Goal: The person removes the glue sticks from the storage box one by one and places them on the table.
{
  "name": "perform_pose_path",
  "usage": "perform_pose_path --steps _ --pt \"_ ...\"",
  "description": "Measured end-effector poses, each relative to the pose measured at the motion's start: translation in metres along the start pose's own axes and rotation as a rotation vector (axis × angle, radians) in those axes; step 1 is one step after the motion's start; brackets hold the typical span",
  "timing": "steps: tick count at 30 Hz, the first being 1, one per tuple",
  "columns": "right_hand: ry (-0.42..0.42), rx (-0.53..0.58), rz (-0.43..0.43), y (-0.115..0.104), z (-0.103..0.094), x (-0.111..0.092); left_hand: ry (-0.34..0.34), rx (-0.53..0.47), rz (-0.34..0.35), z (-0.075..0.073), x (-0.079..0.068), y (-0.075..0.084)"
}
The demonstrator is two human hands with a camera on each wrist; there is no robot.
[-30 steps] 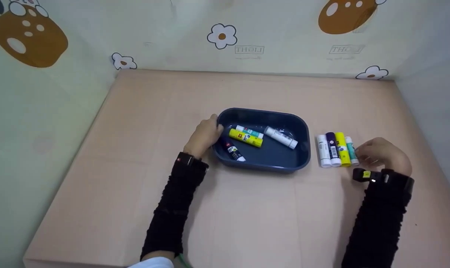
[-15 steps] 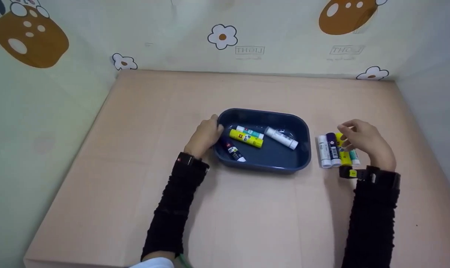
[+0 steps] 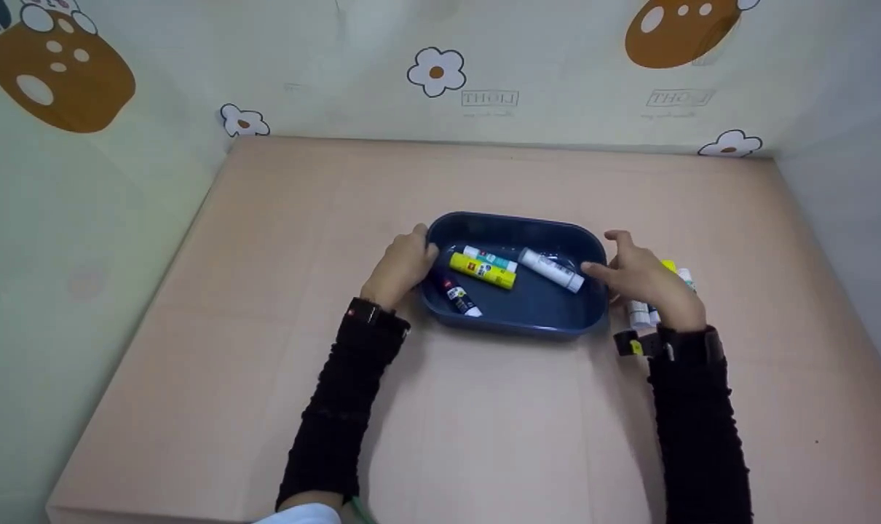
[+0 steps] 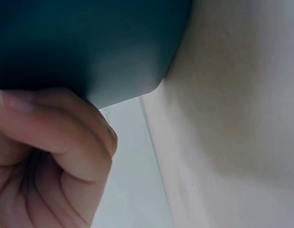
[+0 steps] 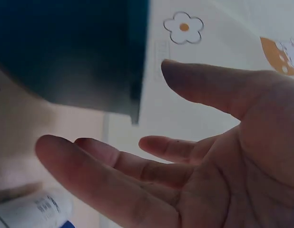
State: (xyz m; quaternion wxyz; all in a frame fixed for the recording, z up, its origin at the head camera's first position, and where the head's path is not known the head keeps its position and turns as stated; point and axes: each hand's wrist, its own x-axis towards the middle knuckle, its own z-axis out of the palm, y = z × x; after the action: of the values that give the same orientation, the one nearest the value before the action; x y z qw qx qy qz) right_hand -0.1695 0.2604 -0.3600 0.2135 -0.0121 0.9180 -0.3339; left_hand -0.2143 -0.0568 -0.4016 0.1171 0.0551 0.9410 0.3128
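Observation:
A dark blue plastic basin [image 3: 513, 313] stands on the table. Inside lie a yellow glue stick [image 3: 482, 271], a teal-and-white one, a dark purple one and a white glue stick [image 3: 551, 270]. My left hand [image 3: 399, 267] grips the basin's left rim, its fingers curled in the left wrist view. At the right end, my right hand [image 3: 648, 280] has its fingers spread, thumb above the rim and fingers outside; the right wrist view shows a gap between hand and basin wall [image 5: 90, 71]. Partly hidden behind this hand are more glue sticks, including a white one [image 5: 35, 209].
The table [image 3: 499, 437] has a light wood-toned surface. A pale wall covering [image 3: 338, 80] with flower and orange fruit prints runs along its back and left side, and a plain pale wall [image 3: 848, 218] stands at the right.
My right hand has moved left from beside the row of glue sticks, passing over them to the basin's right rim. My left hand and the basin have stayed in place.

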Motion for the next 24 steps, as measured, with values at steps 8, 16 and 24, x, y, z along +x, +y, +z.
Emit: perform_pose_path --steps 8,16,24 --pt "-0.007 -0.132 0.051 -0.007 0.020 0.014 -0.010 -0.006 -0.012 0.000 0.001 0.000" --pt "0.054 -0.135 0.058 -0.004 0.024 0.020 0.004 -0.023 -0.018 0.001 0.001 0.000" --pt "0.127 -0.117 0.050 -0.005 0.030 0.023 0.106 -0.009 -0.022 0.001 0.002 -0.001"
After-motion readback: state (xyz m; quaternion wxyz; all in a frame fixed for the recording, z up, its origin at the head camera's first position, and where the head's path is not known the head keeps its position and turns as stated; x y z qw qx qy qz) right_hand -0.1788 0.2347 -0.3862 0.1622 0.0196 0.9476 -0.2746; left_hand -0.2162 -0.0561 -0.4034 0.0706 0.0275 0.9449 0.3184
